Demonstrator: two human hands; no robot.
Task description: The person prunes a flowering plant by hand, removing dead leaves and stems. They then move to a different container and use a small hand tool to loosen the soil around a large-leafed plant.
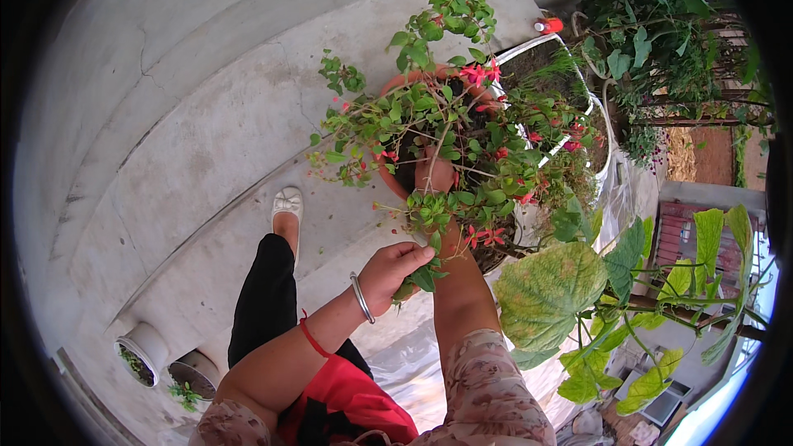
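Note:
A fuchsia plant (424, 102) with red flowers spreads out of a round terracotta-coloured pot (401, 80) in front of me. My left hand (385, 269), a silver bangle at its wrist, pinches a small bunch of green leaves (425, 277) just below the plant. Reaching in among the stems, my right hand (435, 172) is low over the dark soil inside the pot. Leaves and a woody stem partly cover that hand. Its fingertips are hidden, so what they touch cannot be made out.
White-edged planters (585, 83) stand right of the pot, near a red bottle with a white cap (549, 26). Large yellowing leaves (551, 294) hang close to my right arm. A concrete ledge (248, 80) runs along the left. Two small pots (145, 347) sit at lower left.

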